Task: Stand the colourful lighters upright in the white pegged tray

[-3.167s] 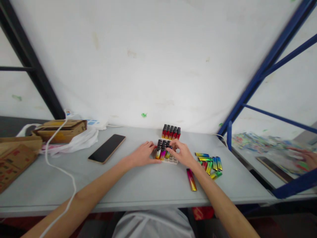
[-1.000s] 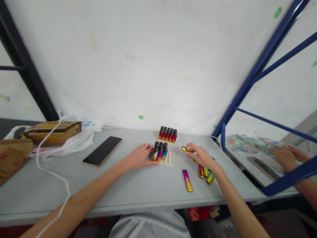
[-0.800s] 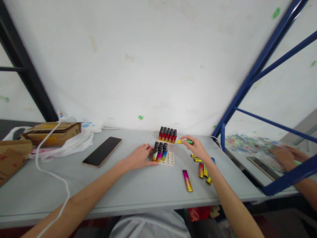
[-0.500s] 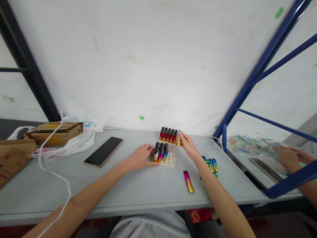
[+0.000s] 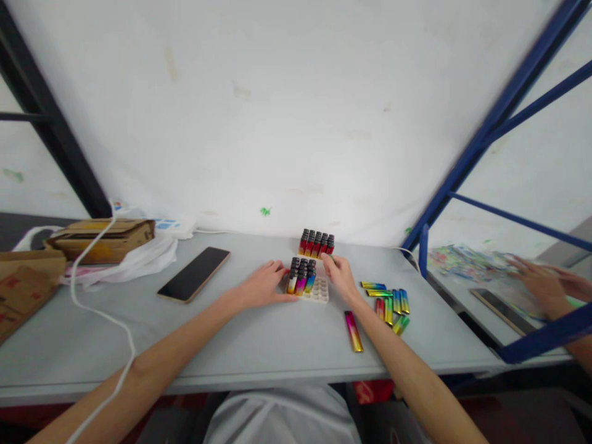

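At center frame, the left hand (image 5: pixel 267 284), thumb and fingers parted, flanks a pale tray (image 5: pixel 318 299) of upright lighters (image 5: pixel 301 277); the right hand (image 5: pixel 339 275), fingers narrow, contents unclear, hovers nearer the tray's exposed right-hand cells (image 5: pixel 321 288); loose lighters (image 5: pixel 396 302) lie across the desk (image 5: pixel 259 345), lower right

Phone (image 5: pixel 194 274) near a cardboard box (image 5: pixel 106 239)

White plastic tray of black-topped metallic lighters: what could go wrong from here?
The right hand is close to the red, black-topped lighters behind the white plastic tray and might knock them. The right forearm could brush the loose pink-and-gold metallic lighter beside it. The left hand, by the tray's left edge, might shift it.
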A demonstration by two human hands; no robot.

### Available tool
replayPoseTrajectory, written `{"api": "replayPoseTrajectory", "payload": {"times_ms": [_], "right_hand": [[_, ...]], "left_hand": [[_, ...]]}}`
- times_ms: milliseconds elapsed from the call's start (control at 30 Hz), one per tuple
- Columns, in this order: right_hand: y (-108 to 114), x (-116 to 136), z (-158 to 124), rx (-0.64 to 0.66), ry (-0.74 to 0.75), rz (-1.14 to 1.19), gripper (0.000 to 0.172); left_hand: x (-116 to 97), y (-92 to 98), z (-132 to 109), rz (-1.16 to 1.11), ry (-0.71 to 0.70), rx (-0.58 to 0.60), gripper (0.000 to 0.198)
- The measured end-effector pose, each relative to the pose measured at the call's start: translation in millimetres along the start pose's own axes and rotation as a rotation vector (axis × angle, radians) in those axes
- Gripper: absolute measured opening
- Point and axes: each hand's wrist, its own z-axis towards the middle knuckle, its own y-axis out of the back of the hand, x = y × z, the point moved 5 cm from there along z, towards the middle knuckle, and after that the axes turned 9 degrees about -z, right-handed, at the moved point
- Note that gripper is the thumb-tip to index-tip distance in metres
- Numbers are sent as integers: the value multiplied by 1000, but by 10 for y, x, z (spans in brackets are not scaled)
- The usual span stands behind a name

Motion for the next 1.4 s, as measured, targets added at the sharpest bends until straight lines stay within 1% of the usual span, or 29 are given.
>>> {"api": "replayPoseTrajectory", "payload": {"times_ms": [100, 233, 400, 500, 600, 700, 767, 933, 1033, 1167, 1300, 1400], "right_hand": [[32, 10, -40, -86, -28, -35, 60], [56, 71, -71, -104, -8, -63, 52], [103, 114, -95, -112, 33, -81, 52], [122, 152, -112, -57, 64, -56, 48], [173, 253, -133, 3, 134, -28, 47], [276, 403, -167, -25, 263, -79, 47], [305, 469, -199, -11, 318, -133, 47], [215, 476, -270, 133, 297, -125, 45], [146, 477, -291, 205, 317, -101, 39], [117, 460, -287, 236, 338, -95, 33], [101, 449, -295, 257, 344, -66, 34], [127, 464, -287, 254, 361, -56, 35]], "left_hand": [[4, 0, 0, -3, -1, 2, 69], [-5, 5, 0, 9, 2, 15, 70], [7, -5, 3, 14, 6, 9, 68], [15, -8, 0, 7, 8, 5, 69], [12, -6, -3, 5, 6, 4, 70], [5, -2, -4, -2, 8, -2, 71], [-2, 1, -3, -5, 9, -2, 70], [-28, 9, -3, 11, 17, 26, 69], [-38, 15, -3, 26, 17, 30, 70], [-35, 7, -3, 25, 14, 27, 70], [-26, 2, -3, 13, 8, 5, 71], [-17, -6, 0, 28, 8, 11, 71]]}}
